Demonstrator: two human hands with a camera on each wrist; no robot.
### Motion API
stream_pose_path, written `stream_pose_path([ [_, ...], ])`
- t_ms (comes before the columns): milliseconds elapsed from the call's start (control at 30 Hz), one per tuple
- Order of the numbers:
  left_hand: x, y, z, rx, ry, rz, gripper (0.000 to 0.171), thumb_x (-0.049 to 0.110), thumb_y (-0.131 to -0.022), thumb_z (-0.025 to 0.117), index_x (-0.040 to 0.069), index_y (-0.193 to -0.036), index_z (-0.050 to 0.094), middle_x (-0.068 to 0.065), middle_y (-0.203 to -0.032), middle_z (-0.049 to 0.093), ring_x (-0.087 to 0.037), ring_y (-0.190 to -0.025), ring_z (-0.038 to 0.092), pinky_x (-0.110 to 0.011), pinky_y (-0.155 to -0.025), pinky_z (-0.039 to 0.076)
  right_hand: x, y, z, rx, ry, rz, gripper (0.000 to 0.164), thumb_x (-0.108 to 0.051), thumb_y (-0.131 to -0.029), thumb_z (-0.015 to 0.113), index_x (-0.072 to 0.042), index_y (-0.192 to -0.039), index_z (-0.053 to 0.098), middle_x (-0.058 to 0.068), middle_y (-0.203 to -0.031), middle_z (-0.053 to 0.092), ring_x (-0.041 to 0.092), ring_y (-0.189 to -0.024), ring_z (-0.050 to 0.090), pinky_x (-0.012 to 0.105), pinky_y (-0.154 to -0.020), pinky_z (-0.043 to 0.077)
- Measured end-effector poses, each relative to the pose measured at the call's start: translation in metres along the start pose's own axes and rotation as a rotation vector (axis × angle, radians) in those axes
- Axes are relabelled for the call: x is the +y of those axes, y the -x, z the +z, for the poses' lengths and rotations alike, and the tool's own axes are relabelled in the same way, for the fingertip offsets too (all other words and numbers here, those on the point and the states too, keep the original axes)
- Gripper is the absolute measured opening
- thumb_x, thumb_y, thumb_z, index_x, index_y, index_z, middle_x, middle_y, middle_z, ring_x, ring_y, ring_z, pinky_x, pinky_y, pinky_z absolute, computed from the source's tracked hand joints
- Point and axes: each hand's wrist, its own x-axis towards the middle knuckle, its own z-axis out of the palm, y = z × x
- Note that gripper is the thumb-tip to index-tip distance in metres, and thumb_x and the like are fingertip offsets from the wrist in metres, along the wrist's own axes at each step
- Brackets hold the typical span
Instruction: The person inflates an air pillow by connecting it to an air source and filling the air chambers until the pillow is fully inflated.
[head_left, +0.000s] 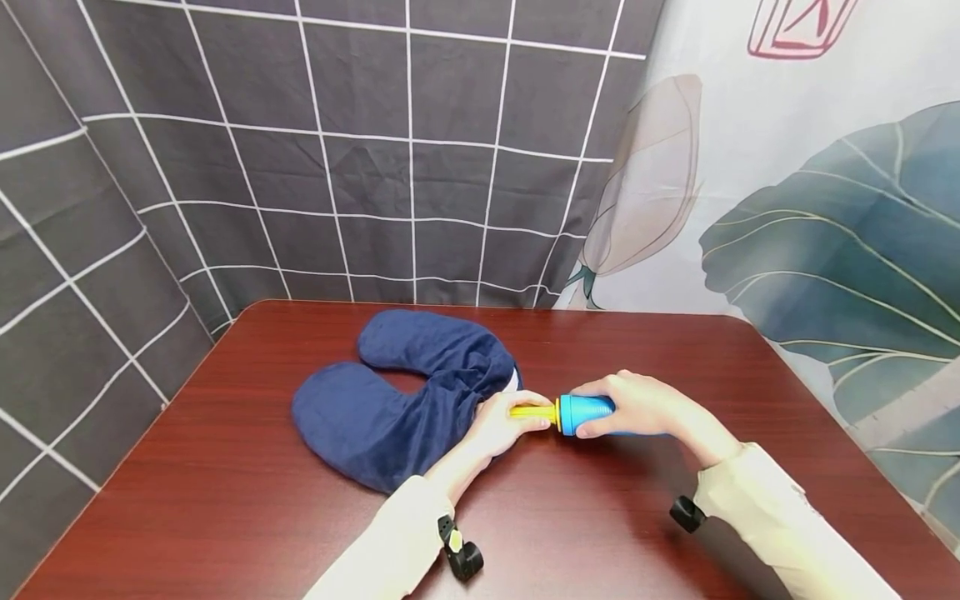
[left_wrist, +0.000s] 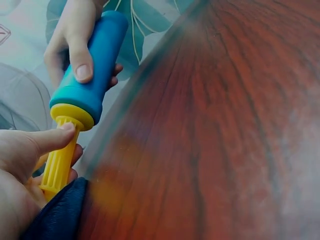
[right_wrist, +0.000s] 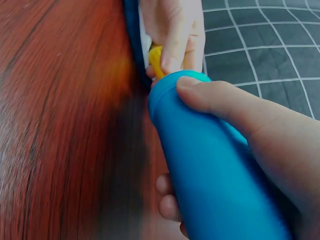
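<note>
A hand pump with a blue barrel (head_left: 588, 412) and a ribbed yellow stem (left_wrist: 61, 159) is held between both hands over the table. My left hand (head_left: 504, 425) pinches the yellow stem between thumb and fingers, right at the edge of a navy U-shaped neck pillow (head_left: 375, 417). Around the blue barrel curls my right hand (head_left: 637, 408), its thumb lying along the top near the yellow collar (left_wrist: 75, 116). In the left wrist view the stem's far end meets the dark pillow fabric (left_wrist: 57, 212), where a zipper edge shows; its tip is hidden.
The reddish-brown wooden table (head_left: 562, 525) runs back to a dark grey cloth with a white grid (head_left: 360, 175). A pale cloth printed with large leaves (head_left: 825, 233) hangs at the right. A black wrist camera (head_left: 465, 560) sits by the left cuff.
</note>
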Motion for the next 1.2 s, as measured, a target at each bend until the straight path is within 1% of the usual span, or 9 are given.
stream_pose_path([
  [100,0.0,-0.001,0.002,-0.009,0.026,-0.014,0.025,0.027,-0.083,0.078,0.021,-0.107,0.076,0.002,-0.108,0.075,-0.015,-0.099,0.063,-0.027,-0.09,0.041,0.002,0.005,-0.003,-0.008,0.024,0.022,0.06,-0.058,-0.078,0.073,-0.02,-0.124,0.067,-0.002,-0.107,0.071,0.01,-0.083,0.058,0.026,-0.067,0.048],
  [167,-0.001,-0.002,0.003,-0.013,0.044,-0.012,0.025,0.026,-0.083,0.078,0.02,-0.107,0.076,0.001,-0.108,0.075,-0.014,-0.099,0.063,-0.024,-0.089,0.043,0.004,0.01,-0.007,-0.013,0.03,0.033,0.06,-0.058,-0.078,0.074,-0.019,-0.123,0.067,-0.002,-0.106,0.071,0.011,-0.084,0.059,0.027,-0.067,0.049],
  [267,-0.001,-0.002,0.004,-0.013,0.063,-0.01,0.024,0.025,-0.083,0.078,0.019,-0.106,0.076,0.0,-0.107,0.075,-0.013,-0.097,0.063,-0.022,-0.086,0.043,0.009,0.019,-0.012,-0.019,0.036,0.061,0.06,-0.059,-0.077,0.075,-0.02,-0.123,0.067,-0.003,-0.105,0.07,0.012,-0.085,0.058,0.027,-0.066,0.048],
  [400,-0.001,-0.001,0.004,-0.006,0.067,-0.003,0.024,0.025,-0.082,0.079,0.018,-0.105,0.077,-0.001,-0.106,0.075,-0.013,-0.096,0.063,-0.02,-0.083,0.043,0.018,0.032,-0.021,-0.02,0.022,0.069,0.061,-0.058,-0.077,0.075,-0.021,-0.123,0.067,-0.003,-0.105,0.07,0.011,-0.085,0.058,0.027,-0.066,0.048],
  [567,-0.002,-0.002,0.003,-0.002,0.07,0.012,0.025,0.024,-0.082,0.079,0.018,-0.106,0.077,0.0,-0.106,0.076,-0.014,-0.097,0.064,-0.019,-0.084,0.043,0.029,0.048,-0.031,-0.007,0.01,0.078,0.061,-0.059,-0.076,0.077,-0.022,-0.124,0.068,-0.005,-0.104,0.07,0.01,-0.084,0.058,0.027,-0.065,0.047],
  [767,-0.003,-0.002,0.002,-0.005,0.075,0.011,0.026,0.024,-0.082,0.079,0.017,-0.107,0.077,-0.001,-0.107,0.076,-0.014,-0.097,0.064,-0.019,-0.084,0.044,0.042,0.065,-0.041,0.004,-0.024,0.09,0.06,-0.056,-0.075,0.079,-0.023,-0.123,0.069,-0.009,-0.105,0.07,0.005,-0.084,0.057,0.023,-0.066,0.047],
  [933,-0.002,-0.001,0.002,-0.017,0.083,0.007,0.026,0.025,-0.083,0.079,0.018,-0.107,0.076,-0.001,-0.106,0.076,-0.013,-0.099,0.064,-0.018,-0.086,0.045,0.054,0.081,-0.047,0.017,-0.048,0.076,0.057,-0.052,-0.076,0.08,-0.022,-0.123,0.069,-0.009,-0.107,0.07,-0.001,-0.084,0.055,0.022,-0.066,0.047],
  [1100,-0.002,-0.001,0.0,-0.014,0.087,0.001,0.026,0.024,-0.082,0.079,0.018,-0.107,0.077,-0.001,-0.106,0.076,-0.013,-0.098,0.064,-0.018,-0.085,0.044,0.066,0.094,-0.053,0.028,-0.074,0.092,0.054,-0.046,-0.078,0.081,-0.021,-0.124,0.069,-0.008,-0.107,0.071,-0.004,-0.084,0.054,0.021,-0.066,0.046],
  [1200,-0.002,-0.001,-0.001,-0.024,0.094,0.0,0.026,0.023,-0.083,0.079,0.018,-0.108,0.076,-0.001,-0.107,0.076,-0.012,-0.098,0.064,-0.018,-0.085,0.044,0.07,0.1,-0.055,0.029,-0.097,0.099,0.052,-0.042,-0.079,0.081,-0.019,-0.124,0.069,-0.007,-0.107,0.071,-0.005,-0.084,0.054,0.021,-0.065,0.046],
])
